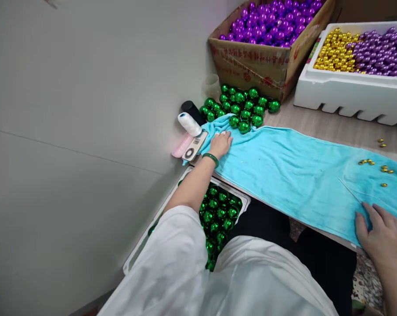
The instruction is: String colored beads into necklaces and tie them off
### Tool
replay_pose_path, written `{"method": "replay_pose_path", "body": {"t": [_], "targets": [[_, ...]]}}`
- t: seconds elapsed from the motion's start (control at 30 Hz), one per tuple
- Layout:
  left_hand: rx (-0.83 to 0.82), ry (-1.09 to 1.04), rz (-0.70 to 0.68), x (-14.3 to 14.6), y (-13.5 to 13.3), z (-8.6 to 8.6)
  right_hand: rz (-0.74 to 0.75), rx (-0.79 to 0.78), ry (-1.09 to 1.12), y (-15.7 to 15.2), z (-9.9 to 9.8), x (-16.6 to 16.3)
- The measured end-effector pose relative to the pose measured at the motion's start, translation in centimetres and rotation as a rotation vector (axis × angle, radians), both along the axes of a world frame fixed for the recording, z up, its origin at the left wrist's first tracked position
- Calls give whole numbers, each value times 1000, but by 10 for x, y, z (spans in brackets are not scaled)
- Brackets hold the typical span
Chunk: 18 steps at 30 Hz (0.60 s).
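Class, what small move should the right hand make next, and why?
Probably the right hand should bring the thin needle to a loose gold bead: the fingers hold the needle, its tip is free, and white thread lies near that bead on the blue cloth.

The desk carries one towel, one white spool, one black cylinder, one cup, one carton, one foam box and, far left, roughly two dozen overlapping green balls. Two gold beads lie right, beyond the towel, and about nine on it. One needle shows right; one bin, near left.
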<state>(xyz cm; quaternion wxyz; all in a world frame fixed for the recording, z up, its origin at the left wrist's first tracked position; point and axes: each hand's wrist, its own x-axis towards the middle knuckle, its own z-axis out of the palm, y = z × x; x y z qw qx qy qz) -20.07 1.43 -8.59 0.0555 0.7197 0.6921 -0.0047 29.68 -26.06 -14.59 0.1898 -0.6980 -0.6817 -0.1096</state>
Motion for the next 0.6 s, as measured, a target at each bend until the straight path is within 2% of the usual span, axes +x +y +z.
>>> {"method": "replay_pose_path", "body": {"t": [0.13,0.3,0.37,0.5,0.6], "targets": [[-4,52,123,3,11,-2,13,0,7,0,-2,1],[25,89,133,9,11,1,-6,-1,9,-2,-4,2],[47,83,77,12,10,3,3,-4,13,-2,-5,3],[73,28,-133,19,14,8,22,11,34,-1,-5,1],[130,1,-166,26,22,12,16,20,34,0,-2,-1]]}}
